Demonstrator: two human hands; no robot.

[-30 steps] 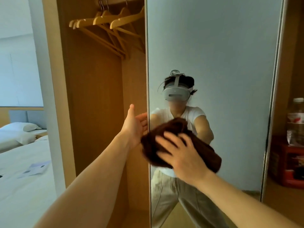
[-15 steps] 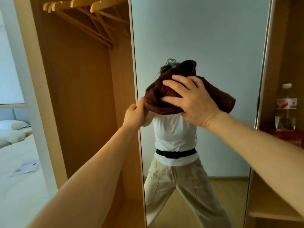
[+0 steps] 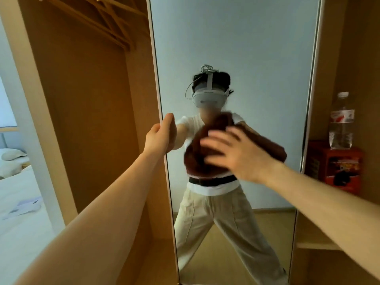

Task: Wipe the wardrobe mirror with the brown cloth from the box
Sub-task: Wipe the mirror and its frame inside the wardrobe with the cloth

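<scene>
Wooden wardrobe panels frame the scene, with the open wardrobe bay [image 3: 86, 112] on the left and wooden hangers [image 3: 107, 19] slanting across its top. To its right stands the tall wardrobe mirror [image 3: 257, 48], its glass reflecting a pale wall and the person in a white top, black belt and light trousers, wearing a headset. The left hand [image 3: 161, 136] is closed around the mirror's left edge at about mid-height, thumb and fingers wrapped over the frame. The right hand [image 3: 236, 155] is spread flat with fingers splayed, pressing the brown cloth [image 3: 195, 159] against the glass near the middle of the mirror; the hand and cloth are blurred. The cloth is bunched under the palm, bulging out to the left of and below the fingers, and its reflection shows beyond it. On the right of the mirror, a shelf [image 3: 314, 245] compartment holds a red box [image 3: 339, 167] with a clear water bottle [image 3: 341, 122] standing upright on top of it. At the far left, a bed [image 3: 18, 223] with white linen carries a pillow [image 3: 13, 155] and a sheet of paper [image 3: 24, 206].
</scene>
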